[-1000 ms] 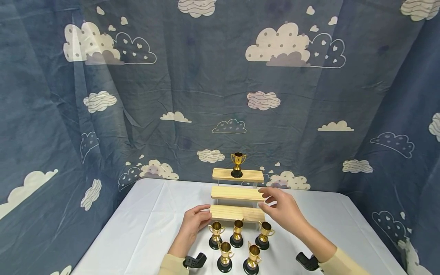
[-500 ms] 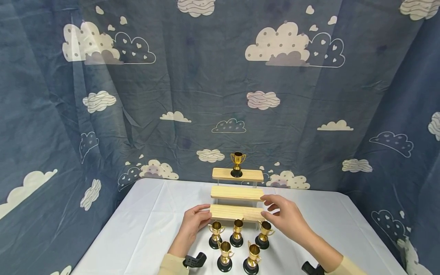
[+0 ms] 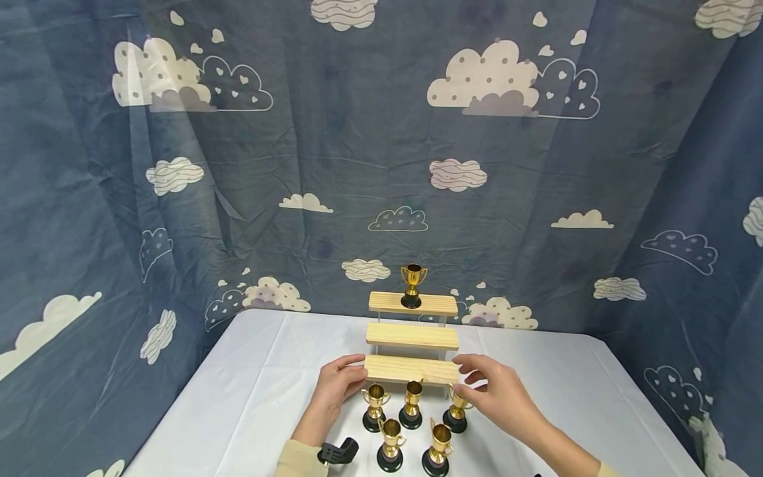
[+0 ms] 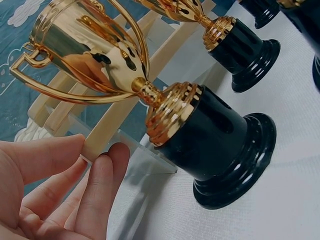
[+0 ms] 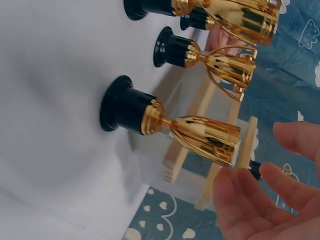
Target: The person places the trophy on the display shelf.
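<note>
A three-tier display stand has pale wooden shelves; my left hand (image 3: pixel 335 385) pinches the left end of the lowest shelf (image 3: pixel 411 370) between thumb and fingers, as the left wrist view shows closely. On the right, my right hand (image 3: pixel 499 396) has loosely bent, parted fingers and holds nothing. Its fingertips are right at the rim of a gold trophy cup (image 3: pixel 456 416) with a black base, partly covering it in the head view. One gold trophy cup (image 3: pixel 412 286) stands upright on the top shelf (image 3: pixel 438 305). The middle shelf (image 3: pixel 411 336) bears nothing.
Several more small trophies stand upright before the stand: a left one (image 3: pixel 374 405) and a centre one (image 3: pixel 411 405) in the back row, two (image 3: pixel 390 445) in front. A white cloth covers the table (image 3: pixel 250 397); a blue cloud-print curtain (image 3: pixel 357 146) hangs behind.
My right hand has moved down from the right end of the middle shelf, past the lowest shelf, to the rim of the right trophy cup. My left hand has stayed on the lowest shelf.
</note>
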Available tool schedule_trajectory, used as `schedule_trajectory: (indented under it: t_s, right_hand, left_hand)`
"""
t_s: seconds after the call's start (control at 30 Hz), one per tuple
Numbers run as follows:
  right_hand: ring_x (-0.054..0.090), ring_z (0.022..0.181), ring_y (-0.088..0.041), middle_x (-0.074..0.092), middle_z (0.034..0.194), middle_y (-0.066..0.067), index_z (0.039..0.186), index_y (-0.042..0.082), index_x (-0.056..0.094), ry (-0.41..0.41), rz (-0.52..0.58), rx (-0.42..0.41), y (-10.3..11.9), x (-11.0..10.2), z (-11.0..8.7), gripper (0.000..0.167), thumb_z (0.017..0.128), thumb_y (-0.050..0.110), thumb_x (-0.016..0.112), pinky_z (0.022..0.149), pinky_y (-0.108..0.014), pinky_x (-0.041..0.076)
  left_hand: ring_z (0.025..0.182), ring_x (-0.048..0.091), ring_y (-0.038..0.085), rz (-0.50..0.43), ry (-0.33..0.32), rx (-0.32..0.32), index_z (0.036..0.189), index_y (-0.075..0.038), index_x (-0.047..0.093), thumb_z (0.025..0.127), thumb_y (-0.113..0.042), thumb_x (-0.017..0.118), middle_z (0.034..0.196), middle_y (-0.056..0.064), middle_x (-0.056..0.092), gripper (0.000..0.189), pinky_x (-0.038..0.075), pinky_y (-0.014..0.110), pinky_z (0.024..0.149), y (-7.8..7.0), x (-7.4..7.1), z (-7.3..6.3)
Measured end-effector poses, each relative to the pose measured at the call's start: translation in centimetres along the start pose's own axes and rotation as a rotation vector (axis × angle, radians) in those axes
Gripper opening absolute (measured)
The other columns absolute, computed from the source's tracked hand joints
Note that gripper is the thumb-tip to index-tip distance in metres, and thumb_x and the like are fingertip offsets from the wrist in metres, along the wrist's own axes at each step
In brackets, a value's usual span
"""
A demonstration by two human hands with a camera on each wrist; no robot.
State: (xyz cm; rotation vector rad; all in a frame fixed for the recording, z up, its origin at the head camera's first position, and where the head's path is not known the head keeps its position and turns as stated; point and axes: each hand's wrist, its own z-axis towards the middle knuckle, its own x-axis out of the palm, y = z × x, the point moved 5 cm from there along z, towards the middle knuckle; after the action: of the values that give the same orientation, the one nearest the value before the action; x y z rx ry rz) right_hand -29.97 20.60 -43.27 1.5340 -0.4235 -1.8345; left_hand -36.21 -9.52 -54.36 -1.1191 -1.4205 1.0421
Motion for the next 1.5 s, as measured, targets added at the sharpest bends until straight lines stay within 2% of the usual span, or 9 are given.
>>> schedule_trajectory:
  t_s: [0.4, 0.73, 0.97, 1.2, 1.5]
  right_hand:
    - [0.066, 0.082, -0.012, 0.068, 0.094, 0.005, 0.116, 0.021, 0.07, -0.021, 0.045, 0.06, -1.5, 0.9, -0.8, 0.044, 0.076, 0.015, 0.088, 0.07, -0.023, 0.057]
    - [0.065, 0.081, -0.014, 0.067, 0.09, 0.007, 0.107, 0.021, 0.071, -0.04, 0.032, 0.091, -2.1, 1.4, -1.1, 0.038, 0.074, 0.015, 0.089, 0.076, -0.035, 0.059]
    - [0.064, 0.078, -0.011, 0.066, 0.087, 0.007, 0.103, 0.019, 0.071, -0.065, 0.008, 0.102, -2.3, 1.3, -1.1, 0.037, 0.072, 0.02, 0.091, 0.069, -0.027, 0.055]
    - [0.063, 0.076, -0.007, 0.065, 0.083, 0.009, 0.096, 0.021, 0.07, -0.074, -0.023, 0.138, -2.7, 1.3, -1.1, 0.034, 0.072, 0.027, 0.092, 0.071, -0.028, 0.053]
    - [0.063, 0.075, -0.007, 0.065, 0.082, 0.009, 0.095, 0.021, 0.07, -0.084, -0.033, 0.126, -2.9, 1.4, -1.1, 0.034, 0.071, 0.03, 0.092, 0.07, -0.029, 0.052]
  left_hand:
    - [0.088, 0.071, 0.016, -0.01, -0.002, 0.005, 0.128, 0.003, 0.065, 0.082, 0.0, 0.076, 0.099, 0.01, 0.074, 0.047, 0.059, 0.034, 0.083, -0.2, 0.0, -0.1]
    - [0.088, 0.071, 0.017, -0.007, 0.008, 0.004, 0.129, 0.003, 0.064, 0.083, -0.001, 0.077, 0.097, 0.009, 0.074, 0.048, 0.059, 0.034, 0.083, -0.1, -0.1, 0.0]
    - [0.088, 0.071, 0.016, -0.002, 0.001, -0.001, 0.129, 0.003, 0.065, 0.083, -0.001, 0.076, 0.097, 0.008, 0.073, 0.047, 0.059, 0.035, 0.083, 0.0, -0.1, 0.1]
    - [0.088, 0.071, 0.017, -0.003, 0.003, 0.005, 0.128, 0.003, 0.065, 0.083, -0.001, 0.076, 0.097, 0.009, 0.074, 0.047, 0.059, 0.034, 0.083, -0.1, 0.0, 0.0]
    - [0.088, 0.072, 0.017, -0.012, 0.001, 0.013, 0.127, 0.003, 0.066, 0.082, 0.0, 0.076, 0.096, 0.009, 0.074, 0.046, 0.06, 0.032, 0.082, -0.1, -0.1, 0.1]
